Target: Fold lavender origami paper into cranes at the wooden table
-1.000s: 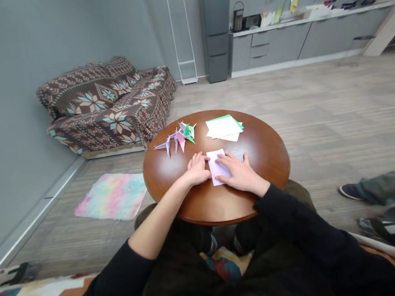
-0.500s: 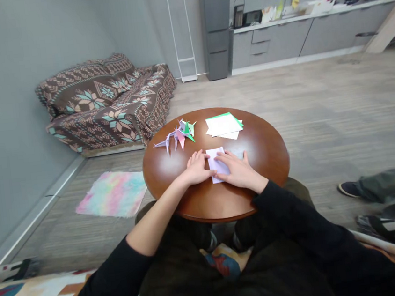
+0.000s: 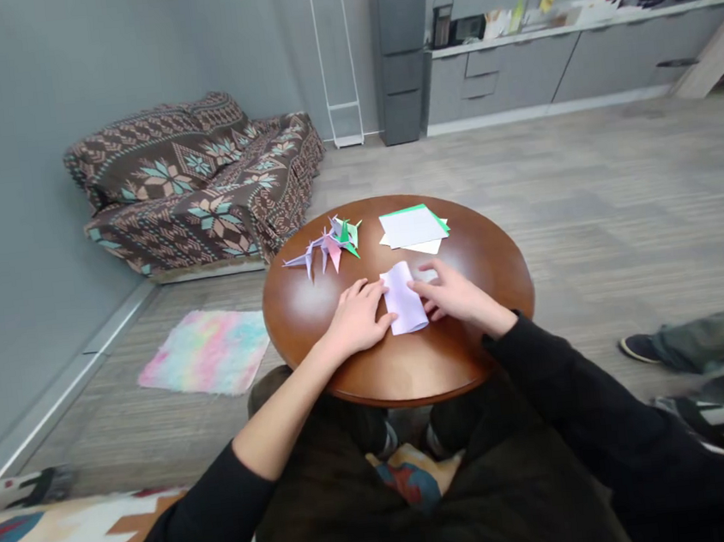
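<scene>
A sheet of light purple paper (image 3: pixel 405 301), folded over into an upright rectangle, lies on the round brown table (image 3: pixel 316 327). Its right side bulges a little, so the fold is not flat there. My left hand (image 3: pixel 359 313) rests by the left edge, fingers spread and thumb and fingertips touching the paper. At the right edge, my right hand (image 3: pixel 451 292) has its index finger on top and the thumb close under it, pinching the paper. Several folded paper cranes (image 3: pixel 332 246) in purple, pink and green stand at the table's back left.
A stack of paper sheets (image 3: pixel 414 226), white over green, lies at the back right of the table. Beyond are a patterned sofa (image 3: pixel 198 185), a pastel rug (image 3: pixel 206 352) and a grey kitchen counter (image 3: pixel 522 73). Another person's leg (image 3: pixel 719 341) shows at the right.
My right hand has slid from on top of the paper to its right edge. More of the paper shows, and its right side now bulges up. My left hand stays at the left edge.
</scene>
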